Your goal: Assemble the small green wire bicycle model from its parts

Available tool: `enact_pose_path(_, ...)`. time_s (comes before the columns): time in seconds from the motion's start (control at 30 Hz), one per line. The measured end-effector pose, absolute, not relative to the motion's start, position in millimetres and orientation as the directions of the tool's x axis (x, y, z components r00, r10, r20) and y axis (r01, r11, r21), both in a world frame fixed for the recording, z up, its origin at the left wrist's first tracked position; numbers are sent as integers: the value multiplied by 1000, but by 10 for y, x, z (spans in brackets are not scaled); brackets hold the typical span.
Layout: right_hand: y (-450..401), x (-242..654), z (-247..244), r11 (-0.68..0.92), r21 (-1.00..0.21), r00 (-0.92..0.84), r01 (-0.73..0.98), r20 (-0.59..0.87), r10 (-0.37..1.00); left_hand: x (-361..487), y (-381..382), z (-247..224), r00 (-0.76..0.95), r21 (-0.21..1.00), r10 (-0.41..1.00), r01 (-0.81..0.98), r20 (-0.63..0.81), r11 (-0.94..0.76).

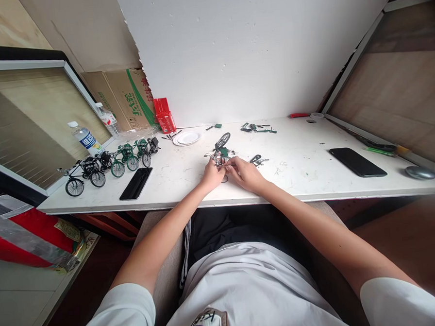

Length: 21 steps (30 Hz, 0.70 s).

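Near the middle of the white table [295, 185], my left hand [212, 174] is closed round the lower part of a small model bicycle [223, 152] with green parts and a black wheel that points up and away. My right hand [246, 173] pinches a thin dark object against the same model, and the two hands nearly touch. What that thin object is cannot be made out. Just right of the hands lie small black bicycle parts [256, 160]. More green and black parts [258, 128] rest further back on the table.
Several finished model bicycles [75, 186] line the left side, beside a phone [136, 183] and bottles [85, 138]. White plates [187, 137] and a red box [164, 115] sit behind. Another phone [357, 162] and a mouse [420, 173] are at the right.
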State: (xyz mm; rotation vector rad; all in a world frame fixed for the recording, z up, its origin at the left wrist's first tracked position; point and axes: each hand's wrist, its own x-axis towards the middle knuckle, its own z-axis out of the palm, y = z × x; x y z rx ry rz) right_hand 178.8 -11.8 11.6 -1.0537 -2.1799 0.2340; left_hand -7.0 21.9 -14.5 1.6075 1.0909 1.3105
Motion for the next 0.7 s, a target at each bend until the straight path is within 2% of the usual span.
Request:
enact_pose_path(0.17,-75,1804,53,666,-411,-426,623,535,729,-69,203,-145,101,947,951,107,293,-304)
enact_pose_path(0.37,-36,1825,-1,664,-243,-433,707,594,678,-59,223,-168,100,961,958,34,270,-275)
enact_pose_path(0.7,-79,1778,40,622,-93,-460,778,590,664,-71,234,-195,144,954,946,36,290,-298)
